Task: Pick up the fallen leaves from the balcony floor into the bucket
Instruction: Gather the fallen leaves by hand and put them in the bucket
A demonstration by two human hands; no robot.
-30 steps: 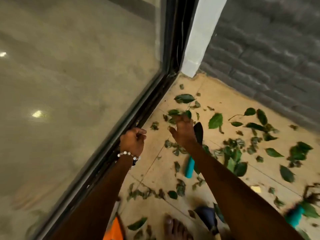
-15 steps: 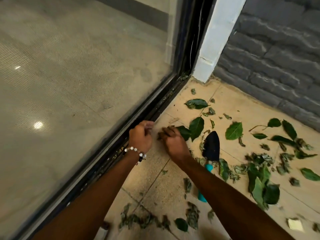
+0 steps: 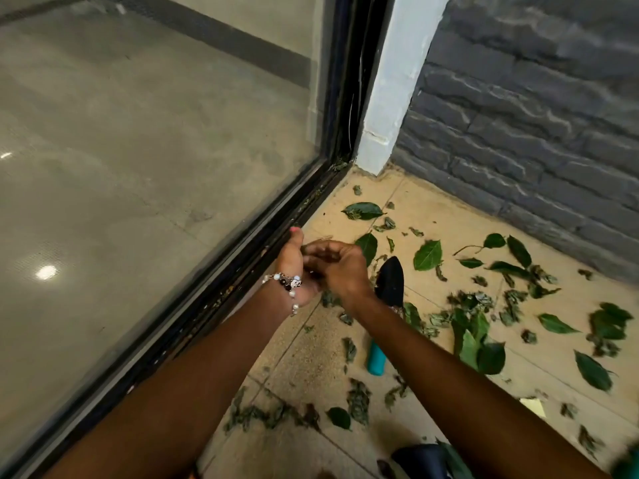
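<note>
Green fallen leaves (image 3: 428, 254) and crumbled dry scraps (image 3: 359, 397) are scattered over the beige balcony floor (image 3: 311, 371). My left hand (image 3: 293, 267), with a bead bracelet on the wrist, is raised beside the black door track with its thumb up, cupped around small leaf scraps. My right hand (image 3: 340, 267) presses against it, fingers curled into the left palm; a greenish scrap shows where they meet. One whole leaf (image 3: 367, 246) lies just beyond the right knuckles. I cannot make out a bucket.
A hand trowel with a black blade (image 3: 390, 281) and teal handle (image 3: 376, 357) lies under my right forearm. The glass sliding door (image 3: 155, 167) and its track (image 3: 242, 271) run along the left. A white post (image 3: 390, 98) and grey brick wall (image 3: 536, 133) close the corner. A dark object (image 3: 423, 458) sits at the bottom edge.
Both hands have lifted from the floor by the track and come together, the right hand now curled into the left palm. The camera has moved closer to the corner.
</note>
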